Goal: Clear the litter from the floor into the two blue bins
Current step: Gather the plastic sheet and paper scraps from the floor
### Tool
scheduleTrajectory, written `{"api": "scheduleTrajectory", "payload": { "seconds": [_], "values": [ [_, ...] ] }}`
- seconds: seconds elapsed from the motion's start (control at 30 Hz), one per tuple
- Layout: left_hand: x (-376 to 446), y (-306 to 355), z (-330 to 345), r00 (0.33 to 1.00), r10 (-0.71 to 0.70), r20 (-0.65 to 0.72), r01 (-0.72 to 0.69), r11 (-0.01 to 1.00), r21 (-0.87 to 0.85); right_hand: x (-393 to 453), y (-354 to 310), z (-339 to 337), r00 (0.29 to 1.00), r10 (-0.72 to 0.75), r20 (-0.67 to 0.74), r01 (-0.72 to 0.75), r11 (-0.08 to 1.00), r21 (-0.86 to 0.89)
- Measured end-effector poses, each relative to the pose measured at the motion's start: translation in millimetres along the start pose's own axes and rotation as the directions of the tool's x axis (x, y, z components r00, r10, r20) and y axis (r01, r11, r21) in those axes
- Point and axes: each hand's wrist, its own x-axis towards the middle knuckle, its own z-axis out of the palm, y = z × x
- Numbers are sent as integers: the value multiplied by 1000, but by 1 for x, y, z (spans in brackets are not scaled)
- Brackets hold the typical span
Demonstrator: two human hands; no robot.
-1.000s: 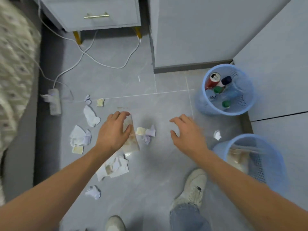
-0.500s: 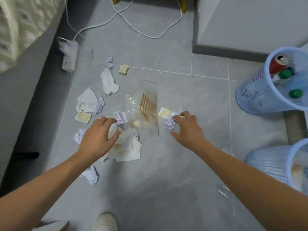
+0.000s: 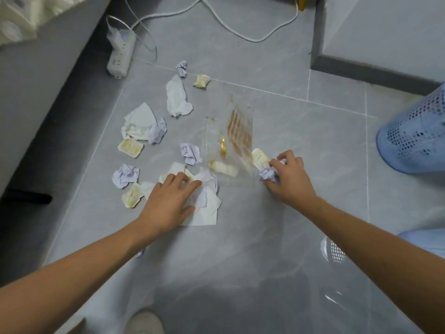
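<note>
Litter lies scattered on the grey tiled floor. My left hand presses down on a pile of white napkins, fingers curling into them. My right hand closes on a crumpled lilac paper ball beside a yellowish sauce packet. Between my hands lies a clear plastic bag with orange print and a bit of food inside. One blue mesh bin stands at the right edge; the second blue bin shows only partly at lower right.
More lilac paper balls, white tissues and sauce packets lie to the left. A white power strip with cables sits at the back left. A bed base runs along the left. My shoe is at the bottom.
The view has dropped closer to the floor. My left hand has settled onto the napkin pile. My right hand has closed round the lilac paper ball.
</note>
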Motion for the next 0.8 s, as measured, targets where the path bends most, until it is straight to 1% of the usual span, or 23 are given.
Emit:
{"api": "scheduleTrajectory", "payload": {
  "seconds": [0.07, 0.2, 0.27, 0.33, 0.43, 0.53, 0.63, 0.7, 0.8],
  "values": [
    [2, 0, 0, 1000, -7, -13, 6, 998, -59, 1, -1, 5, 999, -37, -21, 37, 999, -7],
    [4, 4, -1, 998, -22, -55, 7, 965, -261, 2, 0, 7, 996, -80, -47, 81, 997, 19],
    [4, 7, -2, 997, -6, -77, -21, 936, -351, -1, 1, 6, 995, -81, -65, 83, 996, 33],
    [1, 5, -5, 994, 46, -101, -83, 914, -397, -3, 6, 5, 992, -87, -88, 92, 994, 52],
    [-3, -7, -12, 978, 98, -185, -164, 908, -387, -5, 12, 4, 989, -99, -111, 107, 992, 70],
    [-2, -16, -21, 957, 97, -272, -196, 912, -361, -7, 17, 3, 985, -120, -124, 129, 989, 68],
    [-1, -12, -37, 941, 95, -325, -216, 907, -362, -10, 16, -6, 980, -150, -128, 161, 984, 75],
    [1, -1, -53, 930, 141, -339, -260, 905, -337, -10, 10, -18, 978, -152, -146, 167, 981, 100],
    [13, 26, -86, 902, 246, -354, -358, 884, -300, -9, 1, -46, 967, -160, -200, 191, 971, 144]
  ]
}}
